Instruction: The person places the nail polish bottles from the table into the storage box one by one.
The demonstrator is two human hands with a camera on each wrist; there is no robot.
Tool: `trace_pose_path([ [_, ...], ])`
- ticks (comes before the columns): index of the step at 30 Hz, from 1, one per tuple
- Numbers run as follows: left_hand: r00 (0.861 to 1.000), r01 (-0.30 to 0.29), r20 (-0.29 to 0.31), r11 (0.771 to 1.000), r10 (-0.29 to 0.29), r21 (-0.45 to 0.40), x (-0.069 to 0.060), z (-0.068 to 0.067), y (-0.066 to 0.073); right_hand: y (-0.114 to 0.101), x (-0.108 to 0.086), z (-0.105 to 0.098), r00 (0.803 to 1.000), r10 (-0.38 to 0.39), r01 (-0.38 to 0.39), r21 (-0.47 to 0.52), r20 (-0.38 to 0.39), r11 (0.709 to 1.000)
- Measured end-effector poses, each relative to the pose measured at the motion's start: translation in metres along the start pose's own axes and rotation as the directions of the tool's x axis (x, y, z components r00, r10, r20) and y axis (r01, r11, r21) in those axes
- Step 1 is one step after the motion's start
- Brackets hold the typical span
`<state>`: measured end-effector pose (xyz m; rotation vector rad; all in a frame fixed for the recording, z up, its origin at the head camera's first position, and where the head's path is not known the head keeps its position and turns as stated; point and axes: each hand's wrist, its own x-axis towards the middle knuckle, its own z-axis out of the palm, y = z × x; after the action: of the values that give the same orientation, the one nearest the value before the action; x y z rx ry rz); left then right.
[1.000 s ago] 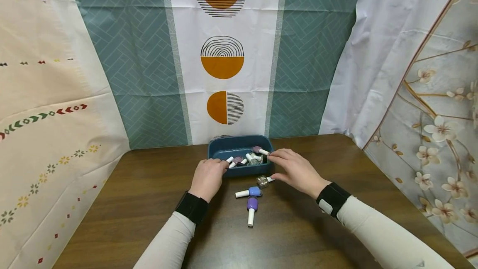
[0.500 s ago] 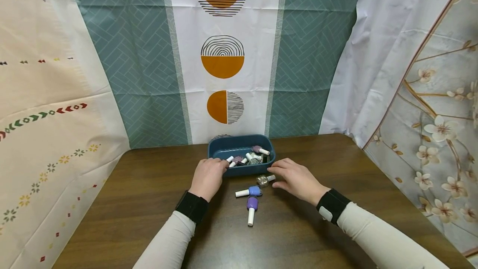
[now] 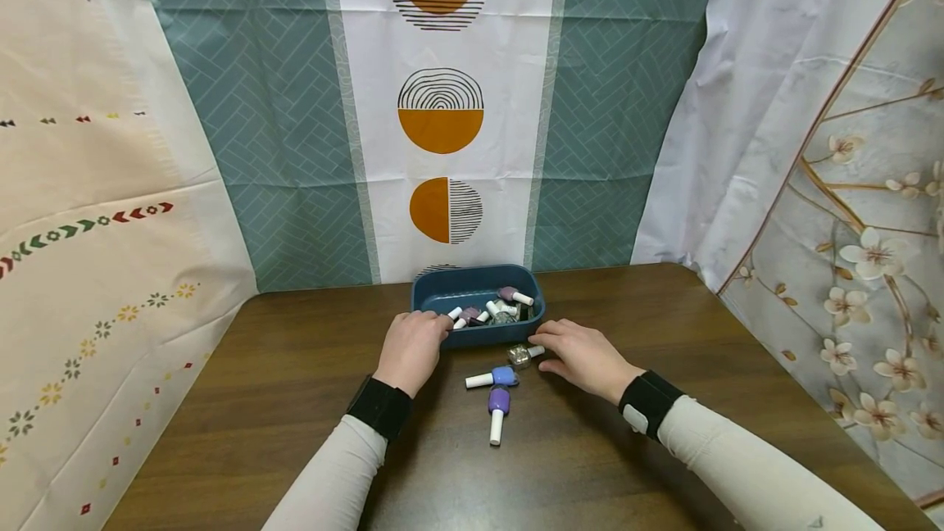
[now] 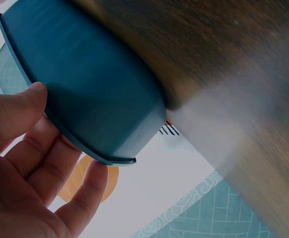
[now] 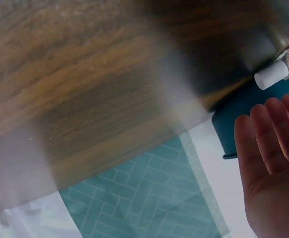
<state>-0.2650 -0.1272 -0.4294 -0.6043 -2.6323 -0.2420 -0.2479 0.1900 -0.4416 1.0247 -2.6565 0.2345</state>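
Observation:
A dark blue plastic bin (image 3: 472,338) stands at the back of the table, holding several nail polish bottles with white caps. My left hand (image 3: 413,351) grips its near left rim. In the left wrist view the thumb (image 4: 23,109) lies on the outside wall, with fingers beyond the rim. My right hand (image 3: 583,357) is by the bin's front right corner, fingers extended, holding nothing. Beside its thumb lies a clear glittery nail polish bottle (image 3: 519,356); whether they touch, I cannot tell. A blue bottle (image 3: 505,376) and a purple bottle (image 3: 499,400) lie nearer me.
The brown wooden table (image 3: 295,416) extends around the bin on both sides and in front. Right behind it hangs a patterned curtain (image 3: 457,211). Other fabric drapes (image 3: 848,269) close off the left and right sides.
My right hand has drawn slightly down from the bin's right edge and away from the clear bottle's cap, which now shows more. My left hand keeps its hold on the rim.

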Motion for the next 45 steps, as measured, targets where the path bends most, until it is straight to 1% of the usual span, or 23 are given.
trace_pose_path([
  [5,1.000,-0.003,-0.002,1.000,0.003,0.009,0.000,0.000,0.000,0.000,0.003,0.003,1.000,0.012,-0.012,-0.011,0.011,1.000],
  [11,1.000,0.008,0.012,1.000,-0.008,0.002,0.000,-0.001,0.001,0.000,0.005,0.003,0.999,0.021,-0.021,-0.022,0.024,1.000],
  [19,1.000,0.005,0.006,1.000,-0.005,0.008,0.000,-0.001,0.001,0.003,0.009,0.006,0.999,0.030,-0.028,-0.046,0.038,0.999],
  [26,1.000,-0.016,-0.015,1.000,0.017,0.013,0.000,0.000,-0.001,0.002,0.011,0.009,0.998,0.033,-0.030,-0.046,0.058,0.998],
  [32,0.999,-0.027,-0.030,0.999,0.028,0.019,0.000,0.001,-0.001,0.001,0.012,0.010,0.998,0.033,-0.031,-0.042,0.057,0.999],
  [42,1.000,-0.012,-0.008,1.000,0.012,0.017,0.000,0.000,0.000,0.000,0.013,0.012,0.998,0.035,-0.033,-0.046,0.048,0.998],
  [45,1.000,-0.020,-0.016,1.000,0.021,0.020,0.000,0.000,0.000,0.000,0.013,0.012,0.998,0.044,-0.042,-0.043,0.050,0.998],
])
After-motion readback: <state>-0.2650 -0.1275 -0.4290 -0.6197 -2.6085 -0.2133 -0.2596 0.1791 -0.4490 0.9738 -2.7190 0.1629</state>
